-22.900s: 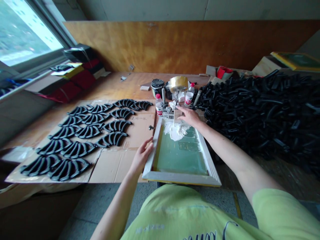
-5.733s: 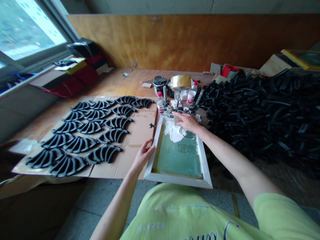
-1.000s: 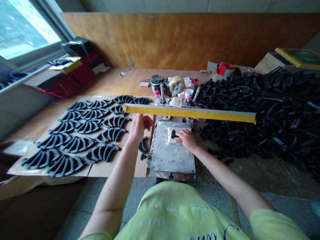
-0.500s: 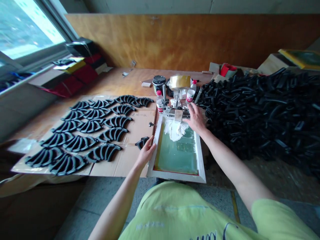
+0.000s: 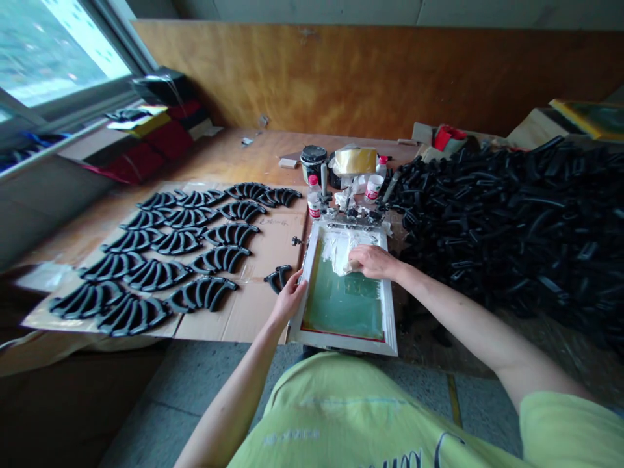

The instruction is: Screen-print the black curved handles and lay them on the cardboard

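A screen printing frame (image 5: pixel 392 318) with a green mesh lies in front of me, its far end at a metal hinge clamp (image 5: pixel 348 220). My left hand (image 5: pixel 289 298) grips the left side rail of the frame, thumb on top and fingers at the outer edge. Thick white ink (image 5: pixel 334 250) covers the far part of the mesh. My right hand (image 5: pixel 374 262) is closed over the ink, around a small pale squeegee (image 5: pixel 351 261) mostly hidden by the fingers. Just left of my left hand, a few black curved plastic parts (image 5: pixel 277 278) lie on cardboard.
Rows of black curved parts (image 5: pixel 156 276) cover the cardboard (image 5: pixel 234 318) at left. A large heap of black parts (image 5: pixel 492 221) fills the right side. Behind the clamp stand a red-capped bottle (image 5: pixel 314 198), a dark tub (image 5: pixel 312 159), a white cup (image 5: pixel 373 188) and a tape roll (image 5: pixel 355 160).
My right hand has moved down and left from beside the clamp onto the inked mesh and closed on the squeegee. My left hand stays at the frame's left edge.
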